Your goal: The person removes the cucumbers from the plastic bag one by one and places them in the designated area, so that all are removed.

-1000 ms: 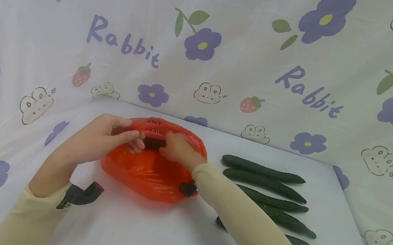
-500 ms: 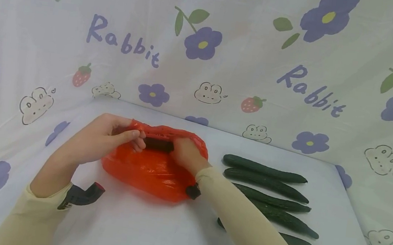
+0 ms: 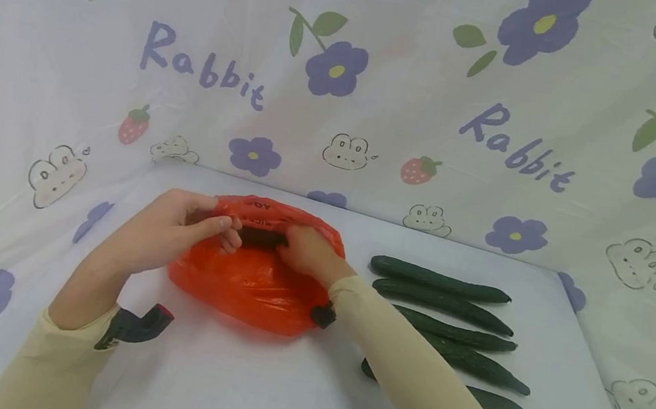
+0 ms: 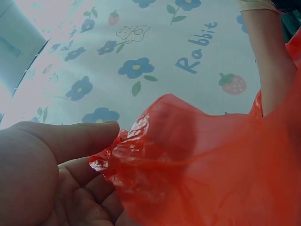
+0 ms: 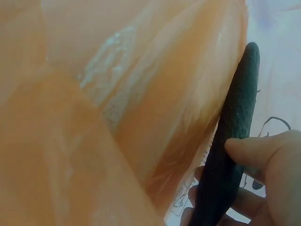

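A red plastic bag (image 3: 241,292) stands on the table, its mouth spread and printed letters along its far side. My left hand (image 3: 165,234) pinches the left edge of the mouth; in the left wrist view, thumb and fingers (image 4: 91,141) grip the crumpled plastic. A dark green cucumber (image 3: 261,239) lies across the opening, gripped by my right hand (image 3: 308,250) near its right end. The right wrist view has this cucumber (image 5: 235,122) between thumb and curled fingers, against the bag's wall (image 5: 188,103). The bag's contents are hidden.
Several more cucumbers (image 3: 440,279) lie in a loose row on the white table (image 3: 213,386) to the right, partly covered by my right sleeve (image 3: 413,367). A printed cloth (image 3: 397,118) hangs behind the table.
My right hand has shifted slightly right and nearer with the cucumber. The bag's far rim dipped, then rose again. My left hand keeps its hold on the edge.
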`<state>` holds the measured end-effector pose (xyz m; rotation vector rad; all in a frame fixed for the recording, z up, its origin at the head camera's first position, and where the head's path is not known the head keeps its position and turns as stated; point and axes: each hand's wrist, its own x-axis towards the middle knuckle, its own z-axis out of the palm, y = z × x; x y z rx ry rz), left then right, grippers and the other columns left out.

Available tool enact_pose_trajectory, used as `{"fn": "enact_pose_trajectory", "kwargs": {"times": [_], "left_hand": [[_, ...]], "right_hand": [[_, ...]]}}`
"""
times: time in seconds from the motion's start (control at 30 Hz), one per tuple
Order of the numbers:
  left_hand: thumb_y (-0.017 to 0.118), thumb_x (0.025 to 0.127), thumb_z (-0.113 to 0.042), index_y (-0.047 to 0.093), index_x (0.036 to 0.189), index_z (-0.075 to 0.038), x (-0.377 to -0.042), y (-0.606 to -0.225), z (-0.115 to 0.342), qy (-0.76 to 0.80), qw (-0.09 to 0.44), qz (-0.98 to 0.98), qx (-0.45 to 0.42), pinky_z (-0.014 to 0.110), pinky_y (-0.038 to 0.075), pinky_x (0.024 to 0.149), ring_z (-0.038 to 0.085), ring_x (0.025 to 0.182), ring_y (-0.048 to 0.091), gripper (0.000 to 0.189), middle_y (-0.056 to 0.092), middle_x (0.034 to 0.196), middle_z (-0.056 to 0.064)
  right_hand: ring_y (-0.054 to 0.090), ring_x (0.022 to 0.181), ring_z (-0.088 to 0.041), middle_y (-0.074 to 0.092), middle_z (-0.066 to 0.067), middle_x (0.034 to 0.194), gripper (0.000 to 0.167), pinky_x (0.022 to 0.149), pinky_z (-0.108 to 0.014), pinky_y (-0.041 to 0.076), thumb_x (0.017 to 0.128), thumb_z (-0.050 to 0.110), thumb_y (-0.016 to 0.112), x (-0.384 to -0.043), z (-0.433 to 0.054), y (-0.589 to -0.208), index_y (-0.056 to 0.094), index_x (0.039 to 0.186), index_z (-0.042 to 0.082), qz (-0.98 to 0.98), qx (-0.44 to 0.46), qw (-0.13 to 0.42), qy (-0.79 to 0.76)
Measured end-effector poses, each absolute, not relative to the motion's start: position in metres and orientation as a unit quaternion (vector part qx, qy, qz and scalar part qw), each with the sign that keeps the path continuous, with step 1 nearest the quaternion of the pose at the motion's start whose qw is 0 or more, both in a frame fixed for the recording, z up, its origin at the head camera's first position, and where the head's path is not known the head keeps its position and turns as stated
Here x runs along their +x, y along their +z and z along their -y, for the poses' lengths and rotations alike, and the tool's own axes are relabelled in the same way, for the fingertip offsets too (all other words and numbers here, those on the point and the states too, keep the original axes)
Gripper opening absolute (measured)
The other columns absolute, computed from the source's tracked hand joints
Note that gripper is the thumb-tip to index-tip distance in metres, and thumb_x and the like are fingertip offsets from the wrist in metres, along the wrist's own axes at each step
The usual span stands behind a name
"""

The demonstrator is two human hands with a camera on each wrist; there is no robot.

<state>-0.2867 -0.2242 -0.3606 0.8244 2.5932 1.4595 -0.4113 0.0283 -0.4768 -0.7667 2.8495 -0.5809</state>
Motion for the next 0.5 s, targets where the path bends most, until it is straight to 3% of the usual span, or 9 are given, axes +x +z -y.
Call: {"fn": "enact_pose_trajectory", "kwargs": {"times": [0.2,0.5], "left_hand": [[0.064,0.111,-0.014,0.077,0.118,-0.001,-0.285,-0.36,0.225,0.478,0.035,-0.837,0.264,0.021,0.056,0.096,0.021,0.101,0.075,0.02,0.079,0.098,0.002],[0.064,0.111,-0.014,0.077,0.116,0.0,-0.287,-0.361,0.228,0.48,0.039,-0.835,0.264,0.019,0.055,0.096,0.02,0.098,0.076,0.02,0.08,0.097,0.002]], "right_hand": [[0.068,0.097,-0.017,0.074,0.003,0.113,0.039,0.112,-0.04,0.053,0.106,0.019,0.074,-0.406,-0.025,-0.473,0.068,0.144,0.018,-0.943,-0.266,0.057,-0.193],[0.07,0.11,-0.017,0.074,0.003,0.126,0.046,0.118,-0.044,0.047,0.108,0.025,0.071,-0.396,-0.022,-0.468,0.062,0.153,0.021,-0.944,-0.274,0.041,-0.182]]}}
